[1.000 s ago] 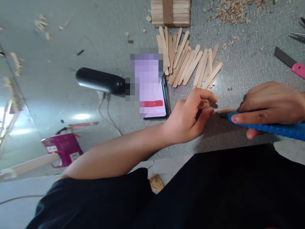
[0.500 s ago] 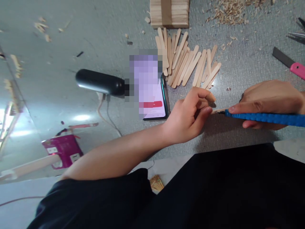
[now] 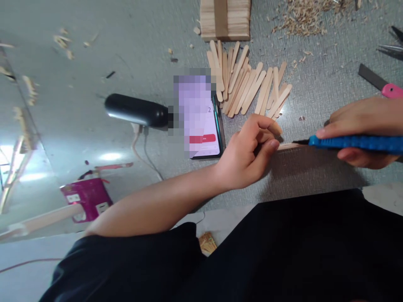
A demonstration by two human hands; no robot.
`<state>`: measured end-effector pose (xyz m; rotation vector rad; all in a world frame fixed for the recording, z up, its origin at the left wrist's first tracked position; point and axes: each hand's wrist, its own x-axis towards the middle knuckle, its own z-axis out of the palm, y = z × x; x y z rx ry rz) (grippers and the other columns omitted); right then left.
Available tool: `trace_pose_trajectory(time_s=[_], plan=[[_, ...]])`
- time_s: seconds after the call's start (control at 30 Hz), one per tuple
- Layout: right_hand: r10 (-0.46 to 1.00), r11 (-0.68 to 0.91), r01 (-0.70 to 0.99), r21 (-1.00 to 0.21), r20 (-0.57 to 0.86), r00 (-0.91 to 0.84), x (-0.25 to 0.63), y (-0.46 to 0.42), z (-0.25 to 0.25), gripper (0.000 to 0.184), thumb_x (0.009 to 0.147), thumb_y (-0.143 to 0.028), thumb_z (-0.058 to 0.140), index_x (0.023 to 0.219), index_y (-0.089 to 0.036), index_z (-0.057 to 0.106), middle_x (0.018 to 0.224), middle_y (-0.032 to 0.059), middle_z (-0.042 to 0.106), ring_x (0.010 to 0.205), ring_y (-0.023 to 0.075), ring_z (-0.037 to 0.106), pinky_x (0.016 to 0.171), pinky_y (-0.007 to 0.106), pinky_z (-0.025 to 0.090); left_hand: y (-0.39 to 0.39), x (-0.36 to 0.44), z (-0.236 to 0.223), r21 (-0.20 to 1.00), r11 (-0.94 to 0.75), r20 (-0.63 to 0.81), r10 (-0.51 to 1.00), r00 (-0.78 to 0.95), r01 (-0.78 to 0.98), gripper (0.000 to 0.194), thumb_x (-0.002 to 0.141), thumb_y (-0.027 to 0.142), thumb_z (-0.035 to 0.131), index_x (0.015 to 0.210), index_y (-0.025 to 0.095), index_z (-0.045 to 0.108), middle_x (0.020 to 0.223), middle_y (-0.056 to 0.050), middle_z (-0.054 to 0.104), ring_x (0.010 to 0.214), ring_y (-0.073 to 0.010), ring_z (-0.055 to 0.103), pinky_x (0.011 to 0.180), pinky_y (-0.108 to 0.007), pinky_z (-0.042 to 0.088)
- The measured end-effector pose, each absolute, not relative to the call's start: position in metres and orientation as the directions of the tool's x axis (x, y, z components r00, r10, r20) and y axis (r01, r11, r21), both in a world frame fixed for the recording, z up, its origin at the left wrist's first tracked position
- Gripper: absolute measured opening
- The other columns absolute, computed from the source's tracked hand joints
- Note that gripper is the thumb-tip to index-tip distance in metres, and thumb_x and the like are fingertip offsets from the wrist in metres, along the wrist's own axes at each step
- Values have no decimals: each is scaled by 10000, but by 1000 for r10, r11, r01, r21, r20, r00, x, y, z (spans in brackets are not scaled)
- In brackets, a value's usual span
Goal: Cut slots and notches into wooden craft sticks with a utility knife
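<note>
My left hand (image 3: 256,149) pinches one end of a wooden craft stick (image 3: 288,146), whose other end points right. A blue utility knife (image 3: 355,143) lies in my right hand (image 3: 362,123), with the forefinger stretched along its handle. The knife's dark blade reaches left over the craft stick; whether it touches the wood I cannot tell. Just beyond my left hand, several loose craft sticks (image 3: 234,84) are spread on the table. The end of the stick under my left fingers is hidden.
A banded bundle of sticks (image 3: 239,21) and wood shavings (image 3: 304,19) are at the back. A phone (image 3: 208,144) and a black cylindrical device (image 3: 135,110) with a cable lie left of the loose sticks. At right are a pink-handled knife (image 3: 392,90) and pliers (image 3: 390,51).
My right hand and the utility knife have moved right, away from my left hand, showing more of the craft stick. My left hand keeps its pinch.
</note>
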<state>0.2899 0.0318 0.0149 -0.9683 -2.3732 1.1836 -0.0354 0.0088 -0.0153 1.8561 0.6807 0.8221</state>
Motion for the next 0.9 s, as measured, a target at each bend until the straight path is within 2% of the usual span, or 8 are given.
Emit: trace_pose_trajectory(time_s=[0.1,0.23,0.43,0.57,0.63,0.73,0.8,0.9], plan=[[729,434,419,-797,38,-684,292,32,24,470,1078,-463,704,1530,-338,688,961,7,854,749,172,798,619,276,579,9,-35,-16,912,-402,277,755,594,86,140,1145,195,561,1238,275,494,686,98,498,507,-101,503,542,-263,423],[933,181,445,-877,9,-361,280,21,29,279,1076,-521,722,1214,-330,872,714,-19,763,573,122,697,535,243,539,10,-35,-11,891,-434,293,773,563,133,110,1097,157,613,1174,234,600,798,43,661,618,-112,634,585,-253,515],[947,209,437,-875,71,-312,267,17,32,405,949,-677,830,1018,-280,877,868,38,805,770,185,753,611,280,569,9,-33,-5,869,-456,315,811,493,194,29,1048,162,730,1032,184,718,870,-16,802,710,-124,728,654,-243,595],[959,90,339,-936,-10,-282,267,22,25,426,773,-593,1024,1000,-288,831,751,0,758,616,162,687,435,262,453,13,-33,-9,810,-570,465,768,441,139,49,1036,166,744,1019,197,711,864,-34,792,715,-139,737,621,-251,593],[951,43,218,-975,-27,-307,266,24,23,406,841,-420,1014,1160,-295,797,767,-23,776,573,163,704,453,272,529,15,-35,-9,698,-711,601,647,469,87,66,1049,158,696,1012,213,696,897,-49,800,759,-161,773,626,-271,625],[925,95,-19,-995,96,-367,262,24,18,403,944,-265,927,1303,-268,745,917,3,838,668,172,789,588,298,664,16,-37,-4,377,-924,780,280,560,-64,163,1041,180,691,905,266,666,922,-3,819,749,-160,796,617,-272,678],[894,156,-113,-981,189,-406,257,22,15,431,943,-211,918,1338,-260,753,1026,29,859,761,180,829,642,301,695,15,-35,0,202,-959,782,35,622,-200,244,995,192,756,805,299,646,884,66,810,733,-140,790,640,-246,705],[868,142,-166,-976,203,-453,246,16,13,479,932,-165,909,1371,-305,776,1175,36,862,962,225,869,782,340,742,12,-30,3,92,-943,728,-155,668,-319,236,977,239,796,778,332,710,882,72,819,762,-145,788,713,-257,742]])
